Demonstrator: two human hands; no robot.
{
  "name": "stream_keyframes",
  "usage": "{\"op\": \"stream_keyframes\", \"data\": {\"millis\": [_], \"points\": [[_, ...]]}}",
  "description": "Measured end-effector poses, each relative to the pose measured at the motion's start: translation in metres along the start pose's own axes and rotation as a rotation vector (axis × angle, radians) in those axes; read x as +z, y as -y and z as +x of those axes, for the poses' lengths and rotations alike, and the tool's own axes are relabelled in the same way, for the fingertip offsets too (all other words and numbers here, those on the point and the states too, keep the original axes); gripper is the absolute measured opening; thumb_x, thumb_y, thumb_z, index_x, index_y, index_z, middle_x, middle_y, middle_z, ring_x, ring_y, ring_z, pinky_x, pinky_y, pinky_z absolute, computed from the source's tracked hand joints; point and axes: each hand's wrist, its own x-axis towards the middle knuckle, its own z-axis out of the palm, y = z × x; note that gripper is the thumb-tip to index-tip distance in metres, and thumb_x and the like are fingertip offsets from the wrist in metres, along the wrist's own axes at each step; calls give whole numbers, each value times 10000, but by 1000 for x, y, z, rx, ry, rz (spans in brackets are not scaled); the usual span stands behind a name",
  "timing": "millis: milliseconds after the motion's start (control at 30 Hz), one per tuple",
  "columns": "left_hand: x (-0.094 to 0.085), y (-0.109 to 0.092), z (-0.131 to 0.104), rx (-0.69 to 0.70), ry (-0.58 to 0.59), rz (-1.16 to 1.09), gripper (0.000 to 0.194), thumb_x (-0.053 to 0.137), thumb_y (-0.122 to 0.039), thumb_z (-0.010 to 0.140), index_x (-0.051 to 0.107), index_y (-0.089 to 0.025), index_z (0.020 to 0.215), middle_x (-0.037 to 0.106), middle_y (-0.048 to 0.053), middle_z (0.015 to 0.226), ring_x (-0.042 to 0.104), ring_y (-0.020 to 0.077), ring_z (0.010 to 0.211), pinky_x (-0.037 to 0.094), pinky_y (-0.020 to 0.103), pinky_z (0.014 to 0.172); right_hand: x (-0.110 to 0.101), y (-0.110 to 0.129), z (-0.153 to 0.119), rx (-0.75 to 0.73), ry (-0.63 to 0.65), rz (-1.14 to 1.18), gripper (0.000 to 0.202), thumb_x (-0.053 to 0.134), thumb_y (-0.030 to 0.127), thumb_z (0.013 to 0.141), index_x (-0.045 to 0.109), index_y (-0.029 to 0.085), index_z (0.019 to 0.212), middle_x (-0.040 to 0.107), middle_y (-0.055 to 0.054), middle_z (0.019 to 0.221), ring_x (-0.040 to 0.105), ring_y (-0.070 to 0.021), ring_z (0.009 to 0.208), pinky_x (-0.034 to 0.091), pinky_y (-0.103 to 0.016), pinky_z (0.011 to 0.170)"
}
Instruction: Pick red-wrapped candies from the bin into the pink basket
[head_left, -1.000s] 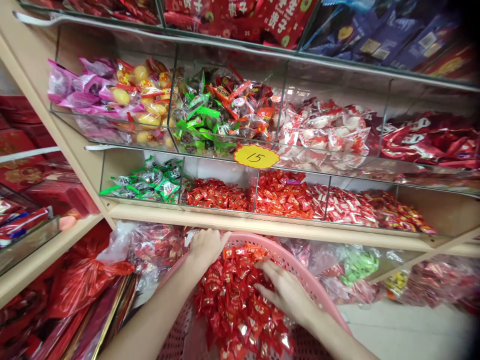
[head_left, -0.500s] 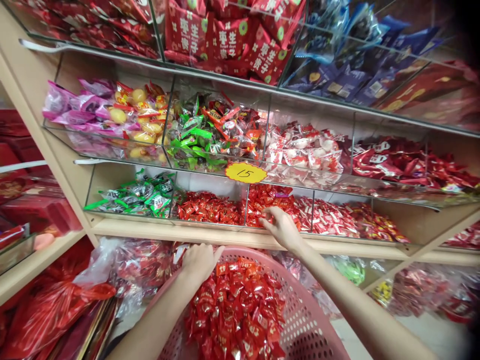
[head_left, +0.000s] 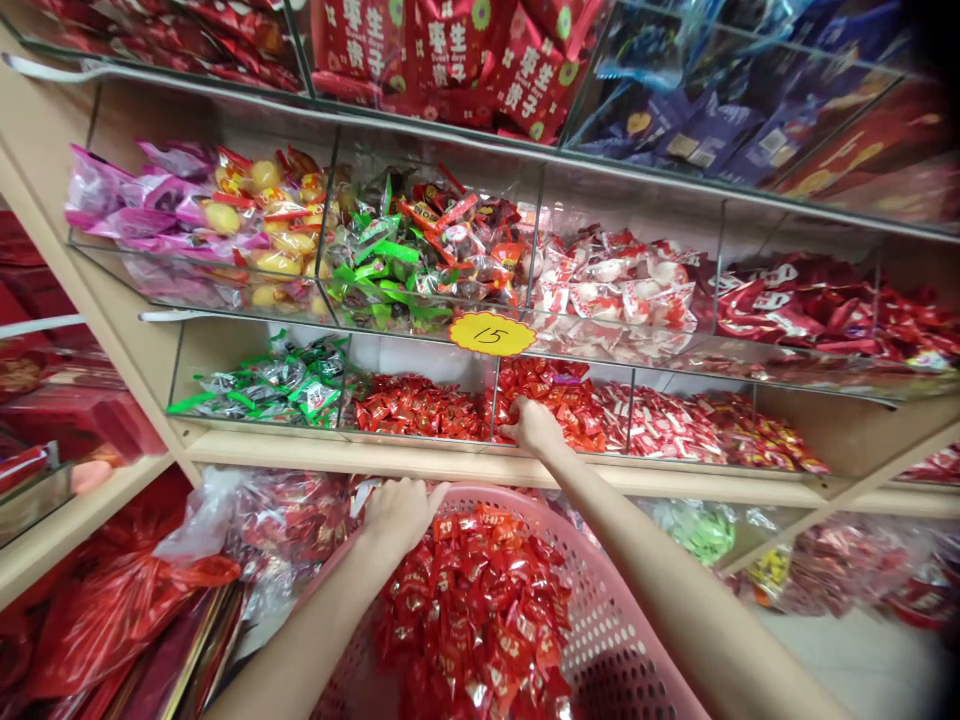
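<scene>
My left hand [head_left: 401, 515] is closed over the far rim of a pink perforated plastic basket [head_left: 611, 620]. Inside the basket lies a heap of red wrapped candies [head_left: 480, 610]. Reaching over the shelf edge, my right hand [head_left: 538, 428] is at a bottom-row compartment of red wrapped candies [head_left: 555, 385], close to its clear divider. Its fingers are curled among the candies, the tips partly hidden, and whatever they hold does not show.
Clear dividers separate neighbouring candies: smaller red ones [head_left: 420, 408], green-wrapped ones [head_left: 281, 380] and red-and-white ones [head_left: 667, 425]. A yellow price tag [head_left: 492, 334] hangs above. The wooden shelf edge [head_left: 360, 458] runs behind the basket. A red plastic bag [head_left: 127, 610] stands lower left.
My right hand has moved slightly left and down into the red candies, its fingers now more curled. My left hand stays on the basket rim. The view has shifted slightly.
</scene>
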Motion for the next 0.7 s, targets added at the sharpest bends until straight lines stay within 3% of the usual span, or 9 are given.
{"op": "stream_keyframes", "data": {"millis": [233,433,600,700], "points": [[2,0,-1,-4,-8,7,631,220,-519,894,686,-93,896,682,170,874,629,307,859,460,391,752,0,-3,-8,-20,-56,72,78,573,272,688,568,198,713,580,-20,631,523,-154,592,325,-243,544],[2,1,-1,-1,-9,33,614,232,-509,896,686,-96,890,685,172,864,632,316,855,460,409,749,-21,-17,-29,-87,-148,157,139,491,270,771,522,187,663,532,2,583,464,-122,544,336,-231,555],[2,-2,-1,-5,-6,18,607,243,-506,894,684,-90,903,682,182,881,630,319,863,462,409,746,-48,-23,-78,-178,-228,441,228,469,382,833,504,185,725,487,19,611,420,-111,541,345,-225,529],[3,-2,0,-14,-11,4,623,240,-515,892,689,-83,894,681,187,880,633,319,852,468,412,738,-58,-23,-119,-222,-37,484,231,458,387,857,514,190,749,523,6,655,466,-123,587,373,-232,553]]}}
